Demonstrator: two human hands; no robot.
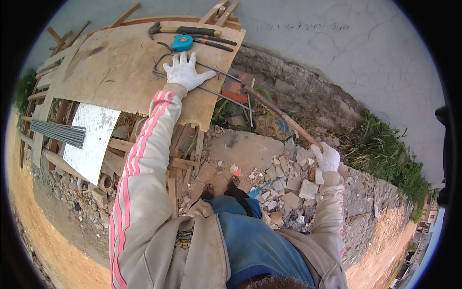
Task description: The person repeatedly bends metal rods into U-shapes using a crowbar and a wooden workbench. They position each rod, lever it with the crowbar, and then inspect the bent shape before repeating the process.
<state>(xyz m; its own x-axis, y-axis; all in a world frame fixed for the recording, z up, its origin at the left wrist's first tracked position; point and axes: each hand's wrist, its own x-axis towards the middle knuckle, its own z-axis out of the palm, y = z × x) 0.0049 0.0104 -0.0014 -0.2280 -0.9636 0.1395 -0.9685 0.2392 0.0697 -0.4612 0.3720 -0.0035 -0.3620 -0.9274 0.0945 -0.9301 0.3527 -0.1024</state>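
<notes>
My left hand [184, 72], in a white knit glove, lies with fingers spread on a thin metal rod [219, 95] bent into a long, narrow loop. The rod rests on a wooden board [110, 67], its right part reaching past the edge. My right hand [328, 158], also gloved, is closed around a long brown bar [279, 113]. The bar's far end meets the rod near the board's right edge. Just beyond my left hand are a teal tape measure [182, 43], a claw hammer [187, 30] and a dark long-handled tool with red marks [211, 44].
Left of me, several straight metal rods [57, 132] lie across a white sheet [96, 144]. Wooden slats [183, 163] stand under the board. Broken stones [308, 189] cover the ground near my feet. A grey wall [337, 58] and green grass [385, 149] border the far right.
</notes>
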